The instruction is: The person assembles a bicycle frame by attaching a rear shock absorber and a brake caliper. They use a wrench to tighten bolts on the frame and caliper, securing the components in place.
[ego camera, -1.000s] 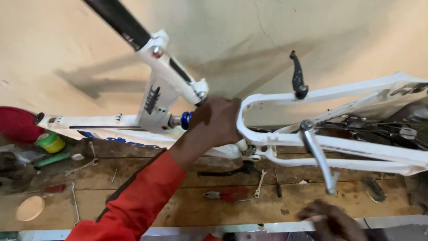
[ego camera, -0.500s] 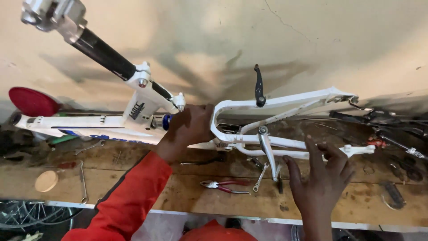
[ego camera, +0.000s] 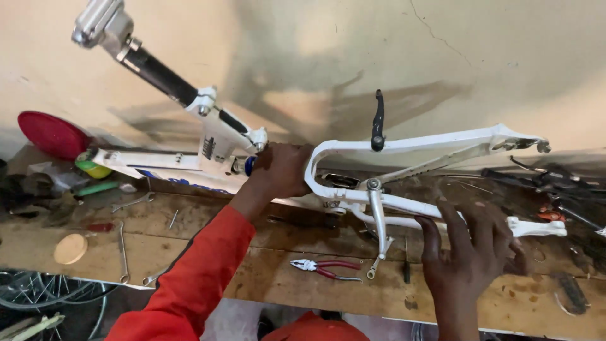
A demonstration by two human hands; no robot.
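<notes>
A white bicycle frame [ego camera: 404, 146] lies on its side on a wooden workbench [ego camera: 252, 265] against a beige wall. Its black and silver seat post [ego camera: 136, 53] sticks up to the upper left. My left hand [ego camera: 281, 169], in a red sleeve, grips the frame at its middle, beside a blue part. My right hand [ego camera: 470, 246] is spread, fingers apart, with the fingertips on the lower rear stay of the frame. A silver crank arm [ego camera: 379, 221] hangs down from the frame, and a black crank arm [ego camera: 377, 120] points up.
Red-handled pliers [ego camera: 328, 268] lie on the bench below the frame. Spanners [ego camera: 121, 249], a round wooden disc [ego camera: 71, 248] and a red dish [ego camera: 52, 134] are at the left. Black parts [ego camera: 549, 180] sit at the right. A bicycle wheel [ego camera: 44, 303] shows under the bench's left edge.
The view has pulled back and shifted, showing more of the seat post. My right hand has risen from the bench's front edge onto the frame's lower rear stay. My left hand keeps its grip.
</notes>
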